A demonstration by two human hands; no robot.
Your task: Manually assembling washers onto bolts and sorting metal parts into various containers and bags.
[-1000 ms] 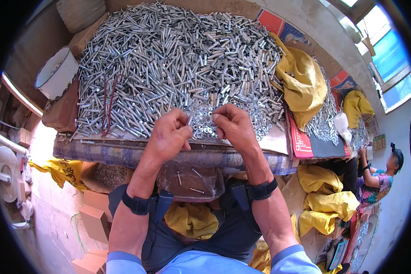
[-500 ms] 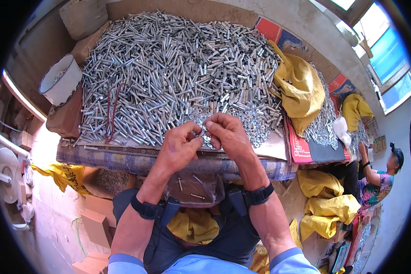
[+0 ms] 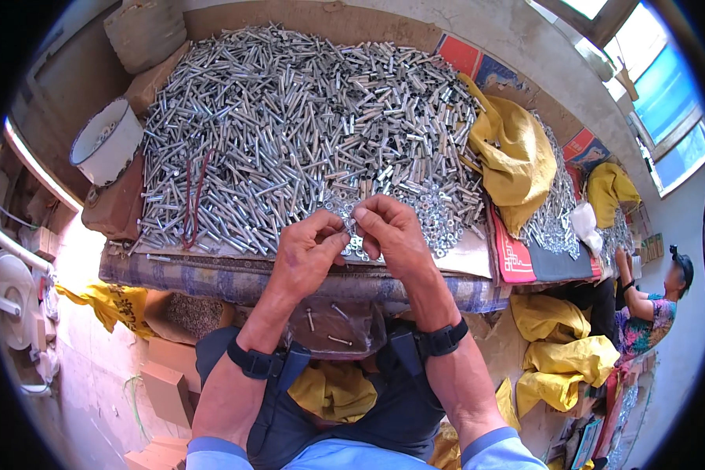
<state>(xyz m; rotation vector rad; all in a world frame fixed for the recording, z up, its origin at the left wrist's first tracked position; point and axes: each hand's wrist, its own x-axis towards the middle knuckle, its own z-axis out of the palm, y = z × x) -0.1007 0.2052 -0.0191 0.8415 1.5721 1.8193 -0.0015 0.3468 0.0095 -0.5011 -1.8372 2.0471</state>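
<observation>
My left hand (image 3: 309, 251) and my right hand (image 3: 395, 235) meet close together over the table's front edge, each with thumb and fingertips pinched. Small metal pieces seem to be between the fingertips, too small to name. Behind them spreads a big heap of silvery bolts and metal sleeves (image 3: 274, 133). Loose nuts and washers (image 3: 442, 227) lie just beyond and to the right of my right hand. Below my wrists, a clear plastic-lined container (image 3: 368, 319) at my lap holds several finished-looking bolts (image 3: 340, 341).
A white enamel bucket (image 3: 106, 149) stands left of the heap. Yellow sacks (image 3: 521, 168) lie on the right; more yellow sacks (image 3: 568, 360) sit below. A box of small parts (image 3: 192, 313) is under the table's left side. Another person (image 3: 646, 309) works at far right.
My hands stay pinched together in nearly the same place, with slight finger movement. The view has shifted a little. The other person's hands have moved slightly.
</observation>
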